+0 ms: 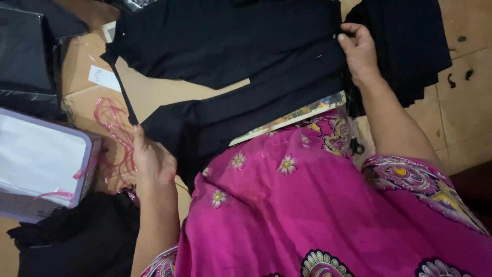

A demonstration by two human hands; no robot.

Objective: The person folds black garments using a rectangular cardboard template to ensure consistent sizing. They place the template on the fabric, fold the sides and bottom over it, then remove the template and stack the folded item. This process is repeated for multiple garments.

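A black garment lies spread over flattened brown cardboard on the tiled floor, reaching down to the person's pink flowered lap. The right hand pinches the garment's right edge, beside a stack of black cloth. The left hand grips its lower left edge, touching tangled pink ribbon. At left sits a grey-rimmed box with a clear plastic packet; a small white label sticks to the cardboard.

Left hand low with curled fingers, right hand outstretched, fingers pinched together.
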